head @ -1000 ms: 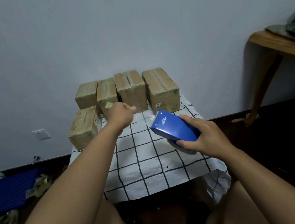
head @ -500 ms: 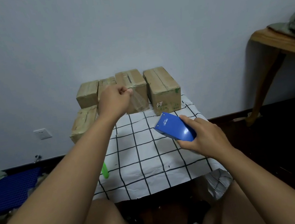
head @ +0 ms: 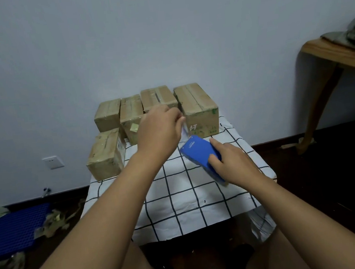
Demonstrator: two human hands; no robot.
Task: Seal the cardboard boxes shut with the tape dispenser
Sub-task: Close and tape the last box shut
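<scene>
The right hand (head: 231, 163) holds the blue tape dispenser (head: 201, 153) above the checked cloth (head: 179, 192) that covers the surface. Its grip is closed round the rear of the dispenser: the fingers wrap the body, with the index finger lying along the top right edge. The dispenser is tilted, its front end pointing up and away toward the boxes.

The left hand (head: 160, 129) is raised just in front of the dispenser's nose. Its fingers are curled and pinch the free end of a strip of clear tape (head: 184, 131) — the strip runs down from the fingertips to the front of the dispenser. The tape is transparent and partly blurred, so its exact edges cannot be told.

Five cardboard boxes stand at the far side of the surface, near the wall:
- A far-left box (head: 107, 116), a second box (head: 131, 117), a third box (head: 158, 97) and a right-hand box (head: 198, 109) form a row, close beside one another. The left hand hides the front of the third box.
- A fifth box (head: 105, 154) stands nearer, at the left edge of the surface, in front of the far-left box.

All five show closed top flaps. The second box carries a small pale label on its front face.

On the floor to the left lie a blue plastic grid panel (head: 11, 230) and scraps of crumpled tape (head: 53, 221). A wooden table (head: 330, 57) stands at the right.
</scene>
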